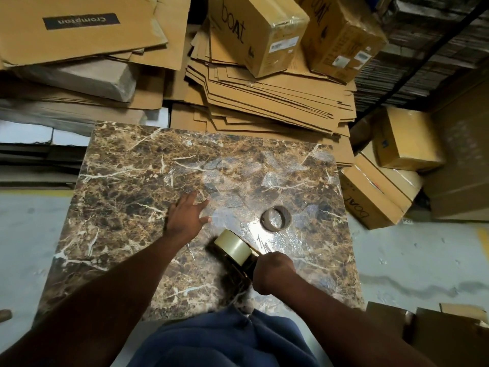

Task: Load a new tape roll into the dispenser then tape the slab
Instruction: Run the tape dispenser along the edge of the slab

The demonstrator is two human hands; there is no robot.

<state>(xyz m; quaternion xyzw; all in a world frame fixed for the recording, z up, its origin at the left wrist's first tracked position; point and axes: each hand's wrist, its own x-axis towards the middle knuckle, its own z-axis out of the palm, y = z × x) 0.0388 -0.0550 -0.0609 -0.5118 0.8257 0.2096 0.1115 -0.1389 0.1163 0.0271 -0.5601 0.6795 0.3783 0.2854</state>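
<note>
A person in a dark blue garment point(227, 340) leans over a brown marble-patterned slab point(127, 181) lying flat among warehouse cardboard. At far left, a flattened carton printed "crompton" point(79, 21) lies above the slab's far edge. The slab's long axis runs away from the person toward the stacked cardboard sheets point(264, 102); patches of clear tape glint across its right half.

The left hand point(185, 218) rests palm-down on the slab near its middle, fingers spread apart and pointing away and to the right, gripping nothing. Just right of it and nearer the person, the tape dispenser point(238, 258) sits low over the slab, blurred, its long axis running diagonally from the handle at lower right toward the upper left. A full roll of clear tape point(232, 246) is seated on it, its flat face turned up and to the left. Whether the dispenser's front end touches the slab cannot be told through the blur.

The right hand point(272, 271) is clamped in a fist around the dispenser's handle. Beyond it, an empty brown cardboard core point(276, 218) lies on the slab, its open end facing up, apart from both hands.

At right, "boat" boxes point(370, 197) lie tumbled on the grey floor point(423, 260).
</note>
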